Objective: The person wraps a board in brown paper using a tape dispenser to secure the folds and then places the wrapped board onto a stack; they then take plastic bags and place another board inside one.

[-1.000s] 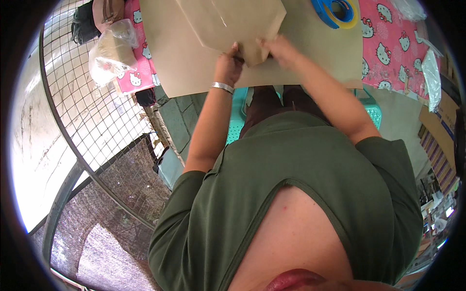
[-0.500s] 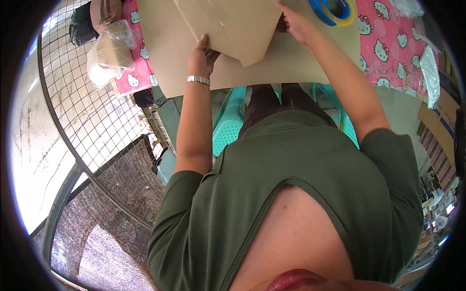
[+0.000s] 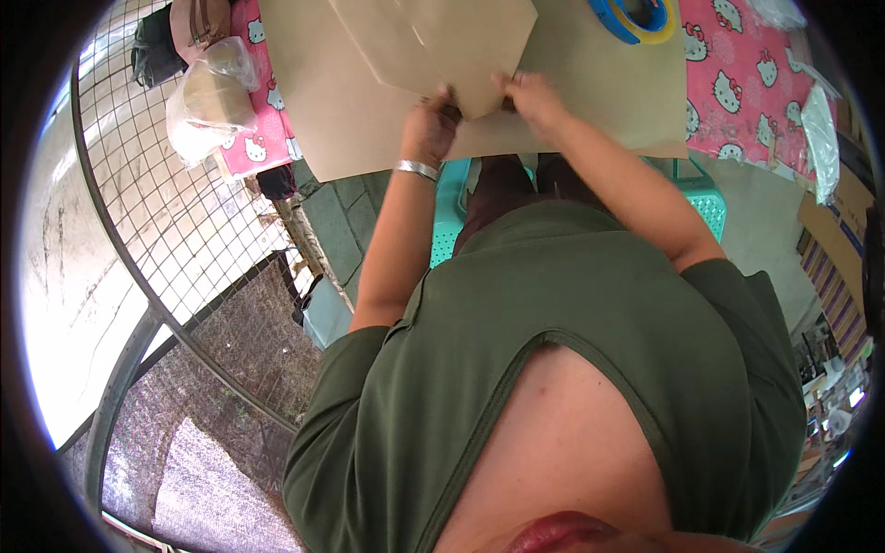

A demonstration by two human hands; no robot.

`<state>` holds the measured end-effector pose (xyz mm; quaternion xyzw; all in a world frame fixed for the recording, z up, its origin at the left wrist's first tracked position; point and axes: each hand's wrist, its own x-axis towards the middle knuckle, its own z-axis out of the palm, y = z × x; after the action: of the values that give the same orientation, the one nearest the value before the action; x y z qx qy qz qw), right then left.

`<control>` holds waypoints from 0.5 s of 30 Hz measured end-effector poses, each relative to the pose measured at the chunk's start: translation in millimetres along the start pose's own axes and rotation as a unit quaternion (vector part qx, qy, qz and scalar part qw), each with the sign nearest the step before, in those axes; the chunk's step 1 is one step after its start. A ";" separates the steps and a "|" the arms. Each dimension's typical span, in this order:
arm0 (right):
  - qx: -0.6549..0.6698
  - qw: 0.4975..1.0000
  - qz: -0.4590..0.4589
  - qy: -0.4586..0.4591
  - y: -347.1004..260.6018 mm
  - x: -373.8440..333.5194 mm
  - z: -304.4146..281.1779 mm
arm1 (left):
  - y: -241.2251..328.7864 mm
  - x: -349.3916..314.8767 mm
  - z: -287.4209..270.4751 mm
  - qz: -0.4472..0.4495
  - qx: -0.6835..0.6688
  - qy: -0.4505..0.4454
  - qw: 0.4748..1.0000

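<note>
A folded piece of brown paper lies over a larger brown sheet on the table, its pointed end toward me. My left hand pinches the near edge just left of that point. On the other side of the tip, my right hand grips the right edge between thumb and fingers. Both hands are closed on the same folded paper, a short gap apart. The far end of the paper runs out of the picture at the top.
Blue and yellow tape rolls sit at the sheet's far right. A pink patterned table cover shows on both sides. A plastic bag lies at the left, beside a wire mesh fence. A teal plastic stool is beneath me.
Both hands have come closer together, to either side of the paper's pointed end. My right hand has moved left and down along the edge, my left hand to the right.
</note>
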<state>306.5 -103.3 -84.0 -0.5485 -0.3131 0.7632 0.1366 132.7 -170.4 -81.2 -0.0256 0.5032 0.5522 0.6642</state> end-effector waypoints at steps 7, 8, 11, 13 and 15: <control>-0.221 0.938 -0.267 0.008 11.8 -59.3 -37.4 | -2.4 -37.2 -38.1 0.122 0.228 0.172 0.951; -0.245 0.897 -0.367 0.017 -28.3 -61.6 -32.8 | 14.9 -31.5 -53.4 0.219 0.298 0.220 0.902; -0.415 0.692 -0.590 0.016 -103.4 -4.0 -19.8 | 78.0 2.0 -2.0 0.436 0.546 0.218 0.681; -0.636 0.470 -0.609 0.063 -125.5 41.2 -2.3 | 93.0 36.6 1.7 0.484 0.701 0.124 0.509; -0.657 0.464 -0.595 -0.007 -127.0 69.0 -5.0 | 95.2 56.6 1.0 0.441 0.773 0.019 0.455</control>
<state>269.0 33.8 -57.1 -0.1529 -0.9734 0.0706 0.1551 54.4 -92.8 -70.4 0.7135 0.6799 0.1544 0.0695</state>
